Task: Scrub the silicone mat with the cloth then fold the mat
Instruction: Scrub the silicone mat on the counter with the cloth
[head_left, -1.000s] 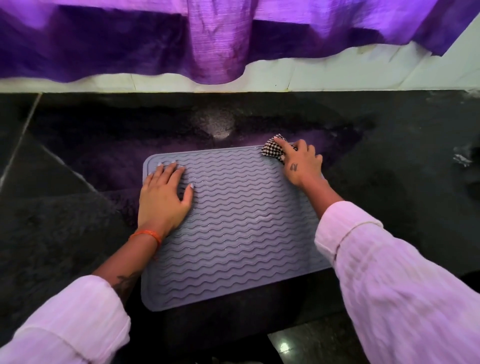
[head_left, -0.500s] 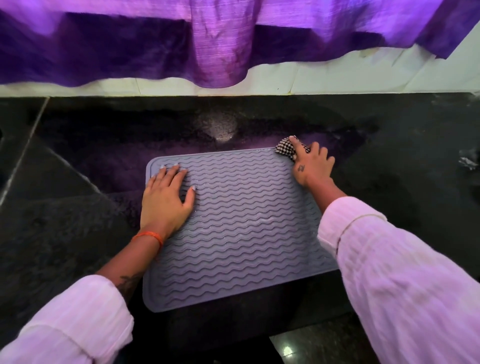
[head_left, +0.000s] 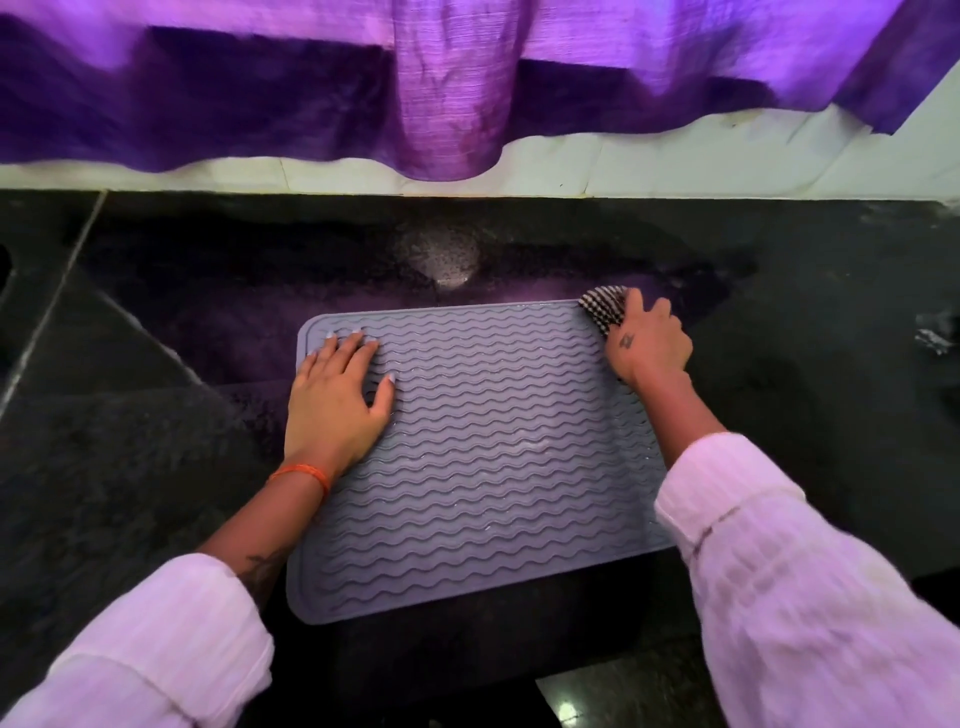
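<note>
Dark stone counter (head_left: 156, 467) under purple curtain (head_left: 452, 104); silicone mat (head_left: 493, 441) flat at centre, near edge overhanging at 6 o'clock. Left hand (head_left: 335, 405) flat at 9 o'clock, fingers released, pinning mat. Right hand (head_left: 649, 343) at 2 o'clock, fingers grasping checked cloth (head_left: 600, 306) on far corner. Risks, likely: cloth slipping off the corner onto the counter; wet mat sliding toward 6 o'clock if the pin eases.

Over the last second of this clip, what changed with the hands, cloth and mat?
The right hand, gripping the checked cloth, slid rightward along the mat's far edge to its far right corner. The left hand stayed flat on the mat's left side, and the mat stayed unfolded on the dark counter.
</note>
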